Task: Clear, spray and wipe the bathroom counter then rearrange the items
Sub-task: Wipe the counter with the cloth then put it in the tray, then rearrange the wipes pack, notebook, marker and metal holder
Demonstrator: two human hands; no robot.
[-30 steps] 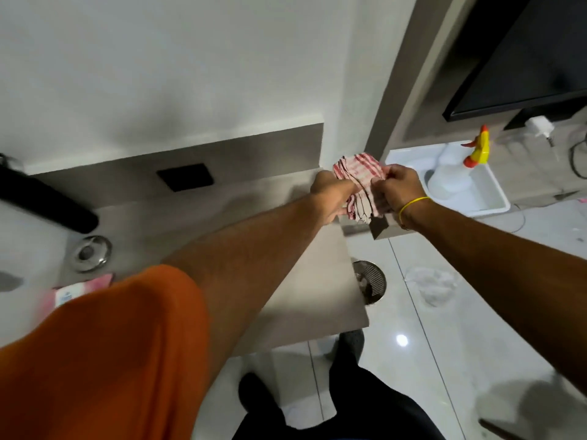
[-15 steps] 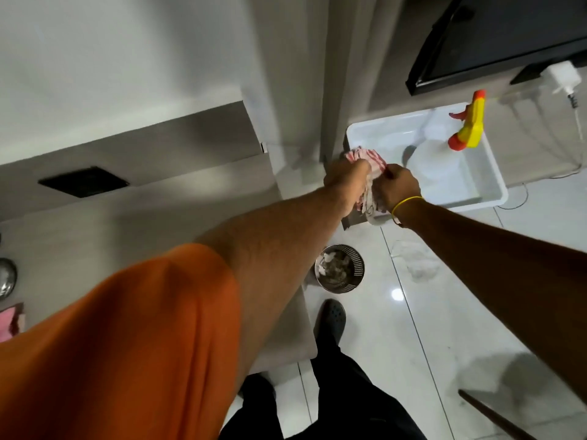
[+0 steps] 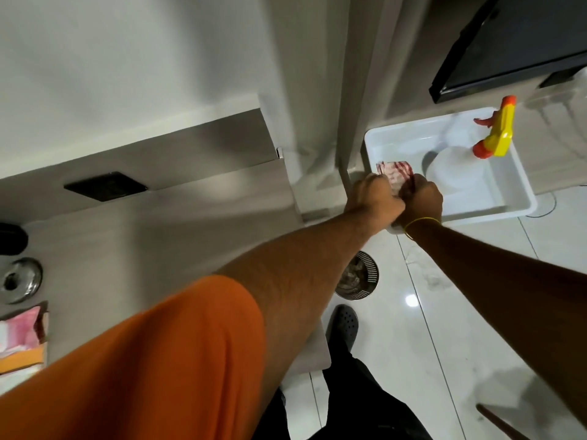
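Since the earlier frames both hands have carried the red-and-white striped cloth point(image 3: 394, 172) off the counter's right end and over the near left corner of the white plastic tub point(image 3: 514, 181), and the view has swung right with them. Left hand point(image 3: 373, 200) and right hand point(image 3: 421, 200) are both closed into fists around the bunched cloth, knuckles touching, only its top fold showing above them. A thin yellow band point(image 3: 422, 221) circles the right wrist. Inside the tub, toward its far right corner, stands a clear spray bottle with a yellow and orange trigger head point(image 3: 497, 133). On the grey counter point(image 3: 178, 236), the sink drain point(image 3: 19, 279) sits at the left edge, with a pink packet point(image 3: 22, 335) just in front of it. Below the counter's right end, a slotted metal bin point(image 3: 360, 276) stands on the glossy floor tiles.
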